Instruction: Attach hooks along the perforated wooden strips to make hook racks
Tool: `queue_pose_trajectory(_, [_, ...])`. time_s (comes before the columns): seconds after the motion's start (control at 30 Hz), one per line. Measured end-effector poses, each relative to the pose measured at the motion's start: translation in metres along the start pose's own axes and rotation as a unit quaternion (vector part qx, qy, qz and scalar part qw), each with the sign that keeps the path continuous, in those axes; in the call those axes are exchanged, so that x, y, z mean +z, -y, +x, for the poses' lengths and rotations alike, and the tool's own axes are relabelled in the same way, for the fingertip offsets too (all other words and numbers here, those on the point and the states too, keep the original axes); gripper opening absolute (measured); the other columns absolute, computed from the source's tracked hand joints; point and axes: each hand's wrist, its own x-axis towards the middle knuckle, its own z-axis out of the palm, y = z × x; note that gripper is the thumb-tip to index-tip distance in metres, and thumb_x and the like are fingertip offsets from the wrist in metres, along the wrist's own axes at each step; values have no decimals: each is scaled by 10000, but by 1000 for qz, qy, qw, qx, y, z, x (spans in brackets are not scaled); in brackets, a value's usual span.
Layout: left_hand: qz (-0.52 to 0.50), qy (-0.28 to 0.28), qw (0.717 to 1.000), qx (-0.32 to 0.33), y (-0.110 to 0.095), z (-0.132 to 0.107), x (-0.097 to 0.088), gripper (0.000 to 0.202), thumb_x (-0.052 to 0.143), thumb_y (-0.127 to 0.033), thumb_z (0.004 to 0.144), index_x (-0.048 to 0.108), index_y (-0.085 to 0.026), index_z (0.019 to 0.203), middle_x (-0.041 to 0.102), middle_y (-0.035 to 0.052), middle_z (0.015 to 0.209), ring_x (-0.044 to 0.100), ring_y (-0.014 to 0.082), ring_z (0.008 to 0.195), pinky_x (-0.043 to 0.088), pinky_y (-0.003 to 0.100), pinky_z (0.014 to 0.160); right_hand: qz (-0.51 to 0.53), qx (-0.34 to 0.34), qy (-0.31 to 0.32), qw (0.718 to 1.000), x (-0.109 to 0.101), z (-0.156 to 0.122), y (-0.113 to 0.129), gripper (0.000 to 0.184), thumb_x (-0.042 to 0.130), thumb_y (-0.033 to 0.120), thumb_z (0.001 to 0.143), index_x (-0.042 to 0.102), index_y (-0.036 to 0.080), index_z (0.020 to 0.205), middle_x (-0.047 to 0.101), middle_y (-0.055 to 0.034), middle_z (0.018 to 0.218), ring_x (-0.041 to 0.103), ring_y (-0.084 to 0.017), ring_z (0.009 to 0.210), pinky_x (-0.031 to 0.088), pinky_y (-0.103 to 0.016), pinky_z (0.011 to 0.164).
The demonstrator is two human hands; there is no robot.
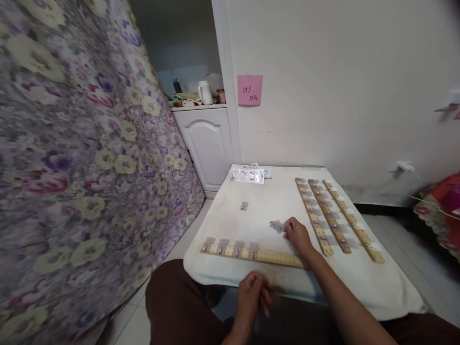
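My right hand rests on the white cloth of a low table, its fingertips touching a small grey metal piece. My left hand hangs below the table's front edge with its fingers curled loosely; whether it holds anything is hidden. A perforated wooden strip with several small metal clips on its left half lies across the front of the table. Another small metal piece lies alone farther back.
Three more perforated wooden strips lie side by side on the right. A clear plastic packet sits at the far edge. A floral cloth hangs at left, a white cabinet behind, a pink note on the wall.
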Motion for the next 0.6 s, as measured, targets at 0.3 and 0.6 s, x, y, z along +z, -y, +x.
queue_pose_trajectory(0.3, [67, 66, 996, 2, 6, -5, 18, 335, 484, -515, 732, 480, -181, 709, 553, -31, 429, 447, 86, 263, 258, 170, 289, 79, 37, 8, 996, 3, -2, -3, 215, 451, 257, 729, 595, 194, 875, 623, -1, 699, 568, -133, 600, 382, -216, 535])
queue_pose_trajectory(0.6, [132, -42, 984, 116, -51, 32, 36, 383, 499, -237, 713, 463, -172, 1089, 575, 65, 990, 616, 110, 611, 461, 213, 521, 389, 56, 121, 911, -17, -14, -10, 324, 595, 335, 651, 581, 154, 919, 540, 38, 601, 487, -93, 488, 387, -225, 505])
